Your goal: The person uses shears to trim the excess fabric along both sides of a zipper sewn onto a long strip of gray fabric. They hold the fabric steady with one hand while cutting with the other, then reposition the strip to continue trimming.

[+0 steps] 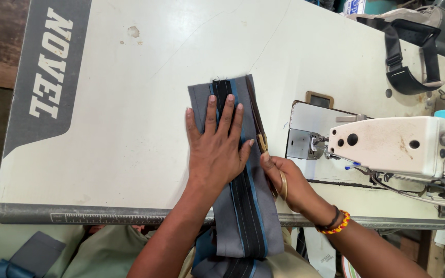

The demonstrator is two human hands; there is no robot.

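My left hand [216, 149] lay flat, palm down, on the grey fabric strip [248, 216], its fingers [226, 110] spread wide and gripping nothing. The strip ran lengthwise from the bench [130, 128] edge nearest me toward the middle of the bench top, and its near end hung over the edge into my lap. A black band [221, 88] with blue edging ran down the centre of the strip; my middle fingers rested directly on it near the far end.

My right hand [288, 180] was positioned just beside the left, at the right edge of the strip. Its fingers were closed around the handles of a pair of scissors [261, 140]. The blades pointed away from me and lay along the right edge of the fabric. I could not tell whether the blades were parted or closed. A beaded bracelet [336, 224] in orange and yellow, together with a dark band, sat on my right wrist.

The sewing machine [403, 146], white and worn, stood to the right of both hands, with its needle end facing the strip. A metal plate [310, 116] lay beneath that end, near the right hand. A black strap [410, 56] lay at the far right corner of the bench, well apart from the hands.
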